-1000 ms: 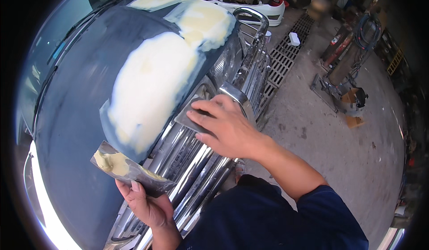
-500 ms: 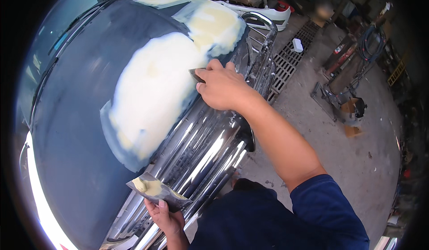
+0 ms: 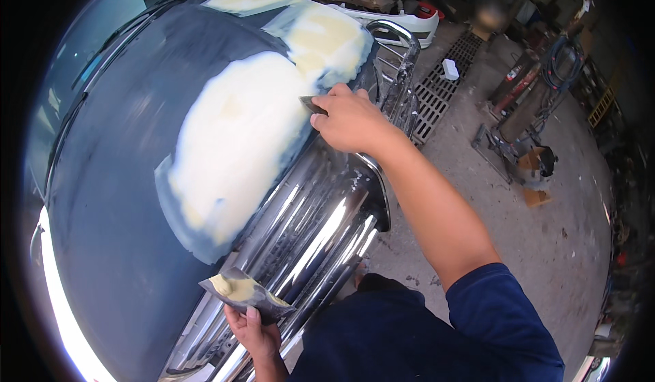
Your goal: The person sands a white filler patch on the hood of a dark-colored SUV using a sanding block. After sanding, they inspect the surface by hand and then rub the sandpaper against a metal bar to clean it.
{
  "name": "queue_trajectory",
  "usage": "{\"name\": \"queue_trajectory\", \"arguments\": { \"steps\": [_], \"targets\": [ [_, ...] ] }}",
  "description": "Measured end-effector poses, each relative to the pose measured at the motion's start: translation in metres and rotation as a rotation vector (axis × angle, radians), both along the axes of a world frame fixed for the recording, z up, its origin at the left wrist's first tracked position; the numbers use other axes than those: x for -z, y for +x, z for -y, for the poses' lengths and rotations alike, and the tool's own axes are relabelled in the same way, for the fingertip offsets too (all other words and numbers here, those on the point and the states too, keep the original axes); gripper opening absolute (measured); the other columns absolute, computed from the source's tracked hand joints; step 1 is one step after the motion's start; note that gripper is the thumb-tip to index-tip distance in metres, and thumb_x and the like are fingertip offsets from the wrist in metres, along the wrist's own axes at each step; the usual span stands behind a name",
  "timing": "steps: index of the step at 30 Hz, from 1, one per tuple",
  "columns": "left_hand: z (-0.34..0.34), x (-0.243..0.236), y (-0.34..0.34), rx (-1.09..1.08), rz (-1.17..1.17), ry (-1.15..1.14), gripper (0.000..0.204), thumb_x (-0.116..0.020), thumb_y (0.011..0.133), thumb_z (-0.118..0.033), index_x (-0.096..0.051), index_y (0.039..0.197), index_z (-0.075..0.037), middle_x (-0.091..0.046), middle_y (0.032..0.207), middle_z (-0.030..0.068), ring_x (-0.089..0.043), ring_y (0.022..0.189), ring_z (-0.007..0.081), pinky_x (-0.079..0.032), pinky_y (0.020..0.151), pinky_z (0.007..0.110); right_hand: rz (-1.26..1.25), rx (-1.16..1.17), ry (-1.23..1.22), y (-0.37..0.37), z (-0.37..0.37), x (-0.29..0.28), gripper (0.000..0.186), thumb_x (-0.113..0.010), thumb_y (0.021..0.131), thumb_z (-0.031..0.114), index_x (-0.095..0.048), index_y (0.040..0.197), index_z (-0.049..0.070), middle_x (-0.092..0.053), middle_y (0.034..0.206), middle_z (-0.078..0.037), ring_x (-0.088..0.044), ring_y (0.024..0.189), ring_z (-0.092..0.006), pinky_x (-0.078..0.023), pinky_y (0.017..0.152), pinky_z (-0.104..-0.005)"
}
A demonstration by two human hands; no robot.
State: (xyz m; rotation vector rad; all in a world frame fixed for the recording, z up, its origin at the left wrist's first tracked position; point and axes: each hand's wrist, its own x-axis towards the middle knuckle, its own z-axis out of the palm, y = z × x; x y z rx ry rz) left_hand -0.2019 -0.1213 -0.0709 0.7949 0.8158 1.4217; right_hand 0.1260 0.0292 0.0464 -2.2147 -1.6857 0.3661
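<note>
Nearest, at 6 o'clock, the left hand [image 3: 254,333] pinches a dark flat mixing board [image 3: 244,292] loaded with yellow filler. Farther, toward 12 o'clock, the right hand [image 3: 349,117], grip closed on a small dark spreader [image 3: 314,104], works the pale filler patch [image 3: 239,136] on the dark car hood [image 3: 116,198]. Coverage appears broad; smoothing remains. Since a second ago, that hand has travelled up from the chrome grille [image 3: 321,225].
</note>
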Motion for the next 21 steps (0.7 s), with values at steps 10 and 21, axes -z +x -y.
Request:
{"name": "queue_trajectory", "arguments": {
  "steps": [10, 21],
  "targets": [
    [-0.006, 0.004, -0.002, 0.062, 0.006, 0.007, 0.055, -0.062, 0.087, -0.007, -0.037, 0.136, 0.000, -0.054, 0.125, 0.0122, -0.054, 0.113, 0.0226, -0.042, 0.100, 0.037, -0.069, -0.178, 0.030, -0.034, 0.058, 0.014, 0.044, -0.051, 0.092, 0.030, -0.056, 0.130, 0.007, -0.049, 0.131, -0.010, -0.045, 0.117, -0.0359, -0.038, 0.101, -0.0457],
    [-0.005, 0.008, -0.006, 0.090, 0.022, 0.009, 0.055, -0.061, 0.088, -0.008, -0.037, 0.137, -0.001, -0.053, 0.127, 0.0110, -0.054, 0.114, 0.0217, -0.040, 0.101, 0.037, -0.162, -0.045, -0.049, -0.006, 0.015, 0.003, 0.047, -0.050, 0.092, 0.030, -0.055, 0.130, 0.003, -0.051, 0.130, -0.018, -0.048, 0.121, -0.0370, -0.037, 0.103, -0.0407]
  ]
}}
